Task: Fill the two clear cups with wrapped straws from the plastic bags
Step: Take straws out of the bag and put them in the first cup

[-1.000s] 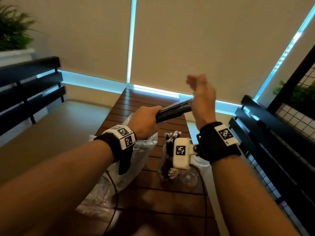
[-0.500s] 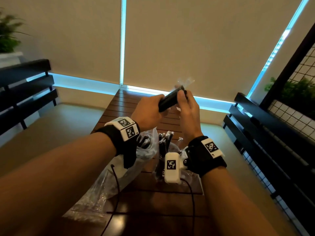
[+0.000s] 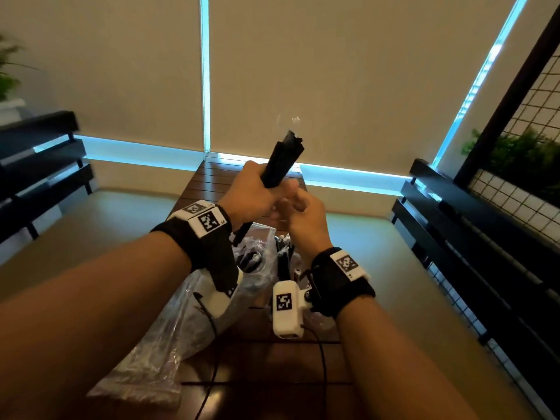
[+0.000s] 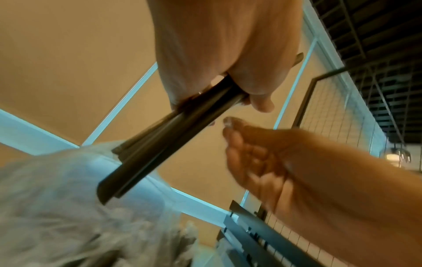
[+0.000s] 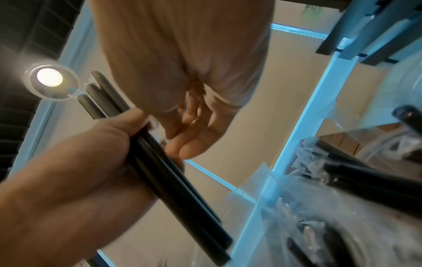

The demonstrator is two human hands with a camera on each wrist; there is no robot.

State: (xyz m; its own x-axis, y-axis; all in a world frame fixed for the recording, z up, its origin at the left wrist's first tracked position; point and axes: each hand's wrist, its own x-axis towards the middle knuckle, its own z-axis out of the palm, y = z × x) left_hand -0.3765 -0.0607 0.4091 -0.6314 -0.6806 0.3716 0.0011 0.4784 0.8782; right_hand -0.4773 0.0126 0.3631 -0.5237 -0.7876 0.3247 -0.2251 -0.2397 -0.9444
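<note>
My left hand (image 3: 251, 192) grips a bundle of black wrapped straws (image 3: 281, 159) in its fist, tip pointing up and away, above the far end of the table. The right hand (image 3: 300, 207) is close beside it on the right, fingers loosely bent and holding nothing. In the left wrist view a small gap separates the right hand (image 4: 251, 153) from the bundle (image 4: 148, 148). In the right wrist view its fingertips (image 5: 182, 148) come right up to the bundle (image 5: 164, 162). Below my wrists a clear cup (image 3: 283, 259) holds more black straws. Any other cup is hidden.
A crumpled clear plastic bag (image 3: 145, 359) lies on the left side of the dark slatted wooden table (image 3: 266, 374), under my left forearm. Black slatted benches stand at left (image 3: 39, 159) and right (image 3: 469, 222). A wire grid panel (image 3: 530, 147) rises at right.
The bundle swung from lying nearly level to pointing up. My right hand came down from the bundle's far tip to beside the left hand.
</note>
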